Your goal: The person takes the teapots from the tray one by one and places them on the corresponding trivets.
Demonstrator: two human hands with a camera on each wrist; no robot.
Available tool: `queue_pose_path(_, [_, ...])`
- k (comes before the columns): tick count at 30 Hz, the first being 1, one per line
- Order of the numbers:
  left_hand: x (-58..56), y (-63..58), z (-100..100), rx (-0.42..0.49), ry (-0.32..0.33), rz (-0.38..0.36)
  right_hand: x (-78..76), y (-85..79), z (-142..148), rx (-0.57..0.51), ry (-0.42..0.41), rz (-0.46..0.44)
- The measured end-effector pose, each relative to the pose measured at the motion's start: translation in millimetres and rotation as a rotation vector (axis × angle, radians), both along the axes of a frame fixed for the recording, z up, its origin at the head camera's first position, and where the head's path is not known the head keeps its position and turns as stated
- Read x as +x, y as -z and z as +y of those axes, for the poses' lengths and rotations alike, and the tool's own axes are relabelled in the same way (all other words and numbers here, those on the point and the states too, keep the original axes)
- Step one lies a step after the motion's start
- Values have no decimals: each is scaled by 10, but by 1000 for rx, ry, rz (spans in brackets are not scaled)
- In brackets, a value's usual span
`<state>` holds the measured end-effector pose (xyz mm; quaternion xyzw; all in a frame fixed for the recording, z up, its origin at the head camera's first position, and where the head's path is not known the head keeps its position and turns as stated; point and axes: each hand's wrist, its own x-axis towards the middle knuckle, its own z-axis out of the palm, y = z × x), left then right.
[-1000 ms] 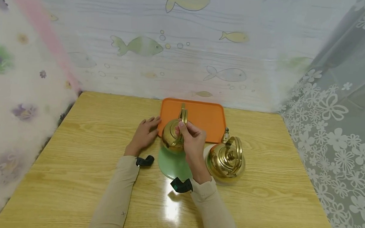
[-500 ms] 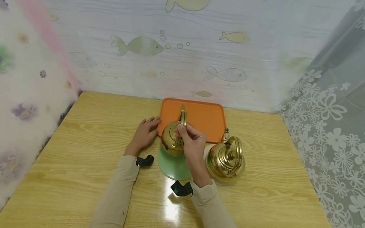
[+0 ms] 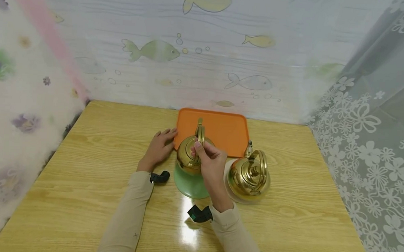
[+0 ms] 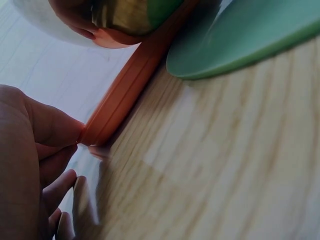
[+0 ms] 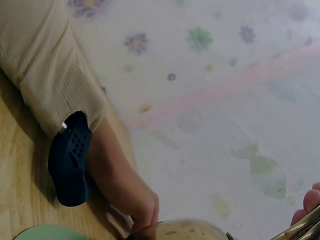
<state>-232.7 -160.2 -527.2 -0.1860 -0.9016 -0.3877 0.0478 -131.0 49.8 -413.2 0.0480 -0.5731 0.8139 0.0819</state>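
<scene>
A gold-coloured kettle (image 3: 186, 160) is in my right hand (image 3: 214, 163), whose thumb and fingers grip its upright handle (image 3: 200, 132). It hangs over the far part of a green plate (image 3: 190, 187), near the front edge of an orange tray (image 3: 225, 136). In the left wrist view the kettle's rounded side (image 4: 117, 22) shows above the plate. My left hand (image 3: 159, 148) lies on the table at the tray's left edge, fingers extended and touching the rim. The left wrist view shows that hand (image 4: 30, 135) against the tray's corner (image 4: 100, 127).
A second gold kettle (image 3: 245, 177) stands on a pale plate (image 3: 229, 190) to the right, its spout pointing toward the tray. The wooden table (image 3: 97, 155) meets a fish-printed curtain (image 3: 196, 85) behind the tray. A lacy curtain (image 3: 361, 154) hangs at the right.
My right hand and the held kettle have shifted slightly toward me, over the green plate. The left hand, tray and second kettle stay where they were.
</scene>
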Motion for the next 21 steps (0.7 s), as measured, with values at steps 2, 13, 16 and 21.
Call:
queue_pose_path(2, [-7, 9, 1, -2, 0, 1, 18, 10, 1, 3, -1, 0])
queue_pose_path(13, [-79, 33, -30, -2, 10, 0, 62, 47, -29, -5, -14, -48])
queue_pose_path(16, [-97, 23, -37, 2, 16, 5, 60, 57, -28, -3, -12, -40])
queue_pose_path(21, [-125, -6, -50, -2, 22, -3, 72, 54, -16, -13, -5, -48])
